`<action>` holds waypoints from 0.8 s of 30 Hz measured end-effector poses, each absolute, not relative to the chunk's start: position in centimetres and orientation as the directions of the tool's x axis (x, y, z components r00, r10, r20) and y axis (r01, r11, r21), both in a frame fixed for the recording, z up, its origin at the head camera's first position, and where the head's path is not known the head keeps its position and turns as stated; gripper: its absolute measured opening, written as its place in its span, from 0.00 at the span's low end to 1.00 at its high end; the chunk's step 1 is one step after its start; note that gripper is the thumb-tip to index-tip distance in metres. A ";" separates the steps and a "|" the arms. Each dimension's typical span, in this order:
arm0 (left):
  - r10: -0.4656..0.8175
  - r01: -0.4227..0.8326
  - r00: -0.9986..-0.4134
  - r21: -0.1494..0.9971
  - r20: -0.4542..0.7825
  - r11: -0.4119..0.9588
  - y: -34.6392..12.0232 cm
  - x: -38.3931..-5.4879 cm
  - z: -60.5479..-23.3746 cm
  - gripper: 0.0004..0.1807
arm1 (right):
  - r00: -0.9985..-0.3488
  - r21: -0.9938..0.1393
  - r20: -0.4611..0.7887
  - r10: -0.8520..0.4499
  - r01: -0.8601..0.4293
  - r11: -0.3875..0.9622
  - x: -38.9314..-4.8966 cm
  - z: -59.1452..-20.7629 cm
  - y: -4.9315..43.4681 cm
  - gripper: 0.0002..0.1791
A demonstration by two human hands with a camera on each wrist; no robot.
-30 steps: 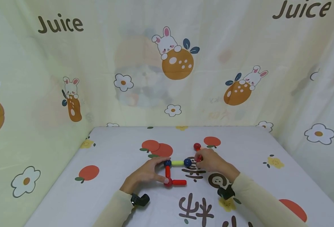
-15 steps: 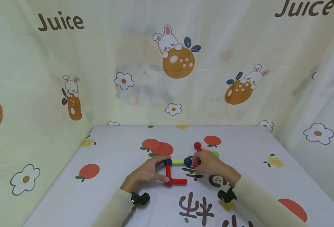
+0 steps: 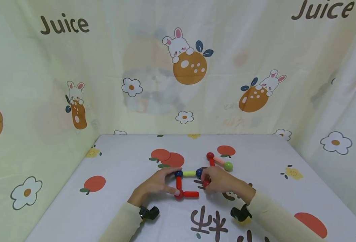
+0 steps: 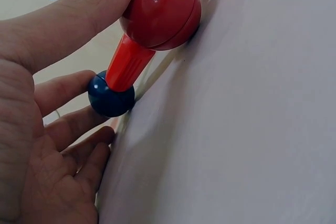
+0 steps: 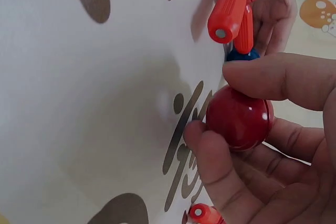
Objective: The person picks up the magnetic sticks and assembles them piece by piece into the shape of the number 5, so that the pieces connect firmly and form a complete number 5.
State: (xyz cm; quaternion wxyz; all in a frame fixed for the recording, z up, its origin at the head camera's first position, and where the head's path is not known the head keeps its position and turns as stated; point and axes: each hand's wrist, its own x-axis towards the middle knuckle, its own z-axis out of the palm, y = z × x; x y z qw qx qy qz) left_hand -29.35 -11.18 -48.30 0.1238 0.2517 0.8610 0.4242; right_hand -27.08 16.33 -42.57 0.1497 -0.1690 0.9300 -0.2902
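Note:
My left hand (image 3: 156,183) holds a small frame of toy balls and sticks, its thumb on a red ball (image 4: 163,11) and its index fingertip on a blue ball (image 4: 111,94). A red stick (image 3: 179,183) joins these two balls. Another red stick (image 3: 191,194) points right from the red ball, and its free end shows a grey disc in the right wrist view. From the blue ball a yellow-green stick (image 3: 189,173) runs to a second blue ball (image 3: 199,173). Just right of that, my right hand (image 3: 221,179) pinches a loose-looking red ball (image 5: 239,119) between thumb and fingers.
Behind the right hand lies another piece: a red ball (image 3: 210,155), a pink stick (image 3: 219,161), a green ball (image 3: 228,166) and a red stick (image 3: 212,162) partly covered by the hand. A printed white cloth (image 3: 129,151) covers the table; a curtain (image 3: 111,50) hangs behind.
My right hand has moved nearer and slightly left with its red ball, uncovering the green ball and pink stick. The left hand and its frame stay put.

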 end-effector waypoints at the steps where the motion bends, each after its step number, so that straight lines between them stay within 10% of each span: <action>1: 0.536 0.325 -0.844 0.794 -0.001 0.514 -11.2 -29.4 -48.3 0.47 | -0.897 -0.592 -0.183 -0.403 -0.227 0.774 -27.0 -42.6 16.3 0.14; 24: 0.527 0.318 -0.850 0.792 -0.006 0.521 -11.1 -29.3 -48.3 0.47 | -0.830 -0.632 -0.201 -0.520 -0.296 0.717 -26.4 -43.1 15.8 0.17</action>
